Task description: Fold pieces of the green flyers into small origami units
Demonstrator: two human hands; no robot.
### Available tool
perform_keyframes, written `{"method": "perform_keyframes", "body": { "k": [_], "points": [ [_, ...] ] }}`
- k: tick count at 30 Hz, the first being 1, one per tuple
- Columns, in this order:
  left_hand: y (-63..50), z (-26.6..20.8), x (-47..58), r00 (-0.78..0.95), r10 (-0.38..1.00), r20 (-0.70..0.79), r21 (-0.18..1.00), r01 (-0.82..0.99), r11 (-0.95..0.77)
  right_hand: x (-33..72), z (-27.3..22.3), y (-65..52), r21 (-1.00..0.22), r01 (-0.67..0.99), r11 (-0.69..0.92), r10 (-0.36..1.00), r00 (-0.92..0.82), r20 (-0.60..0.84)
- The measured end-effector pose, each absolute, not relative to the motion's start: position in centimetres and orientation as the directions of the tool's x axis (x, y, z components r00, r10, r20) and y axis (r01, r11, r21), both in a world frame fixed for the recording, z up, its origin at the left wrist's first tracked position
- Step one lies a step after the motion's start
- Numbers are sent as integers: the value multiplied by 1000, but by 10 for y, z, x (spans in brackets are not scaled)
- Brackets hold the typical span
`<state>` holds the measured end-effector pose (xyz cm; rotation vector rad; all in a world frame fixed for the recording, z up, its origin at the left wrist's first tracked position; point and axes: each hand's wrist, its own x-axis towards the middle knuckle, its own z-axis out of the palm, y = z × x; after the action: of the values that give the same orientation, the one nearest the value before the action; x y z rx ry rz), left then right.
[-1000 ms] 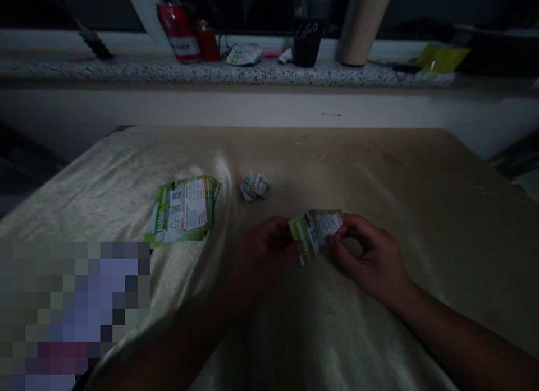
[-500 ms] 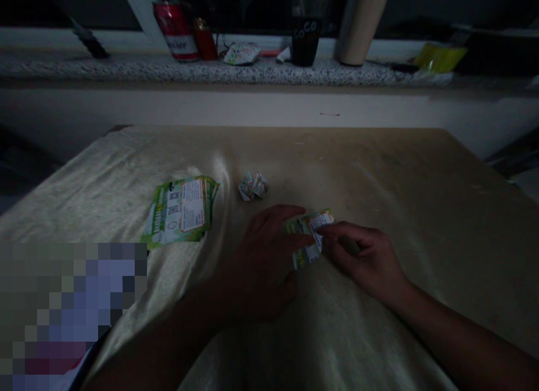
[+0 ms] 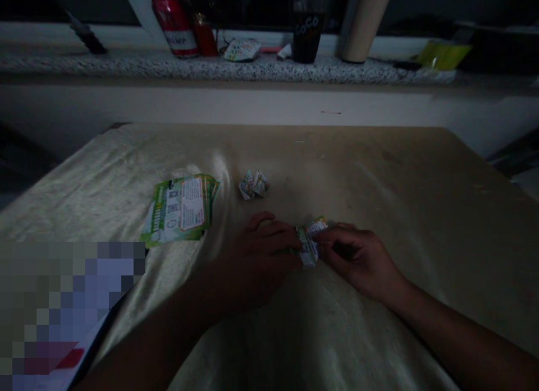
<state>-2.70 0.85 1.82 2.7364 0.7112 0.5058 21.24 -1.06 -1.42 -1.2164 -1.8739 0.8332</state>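
Dimly lit below a speckled windowsill [image 3: 261,70], the table [image 3: 400,183] underlies printed paper [image 3: 309,258], right hand [image 3: 357,259] pinching it, left hand's grip [image 3: 263,256] unclear.

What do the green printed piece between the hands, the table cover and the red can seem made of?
Green printed piece: probably paper or thin card, as it looks folded; finish unclear.
Table cover: perhaps satiny fabric, with sheen and wrinkles.
Red can: likely painted metal, faintly shiny, with a can's cylindrical shape.

Bare forearms [image 3: 455,329], bare wrists [image 3: 398,287], bare fingers [image 3: 337,237]
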Motion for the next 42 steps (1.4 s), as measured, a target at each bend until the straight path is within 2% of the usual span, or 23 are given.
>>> {"method": "perform_keyframes", "body": {
  "k": [5,11,16,22,27,33,42],
  "points": [
    [8,20,-29,824,498,270,367,390,-845,213,-15,-10,-772,490,406,903,-346,255],
    [8,18,-25,833,496,246,376,390,-841,211,-9,-12,-616,609,499,855,-460,238],
    [7,18,-25,843,498,204,391,396,-831,213,-9,-14,-525,681,511,856,-457,240],
    [6,21,-24,854,498,151,394,410,-822,214,-12,-15,-503,695,514,855,-458,241],
    [7,21,-25,854,498,152,446,391,-805,212,-12,-15,-505,699,506,860,-451,238],
    [11,14,-23,796,598,95,448,502,-740,212,-13,-15,-504,694,513,856,-454,246],
    [10,-1,-16,674,732,102,457,621,-636,213,-8,-14,-512,702,495,863,-466,197]
  ]
}}
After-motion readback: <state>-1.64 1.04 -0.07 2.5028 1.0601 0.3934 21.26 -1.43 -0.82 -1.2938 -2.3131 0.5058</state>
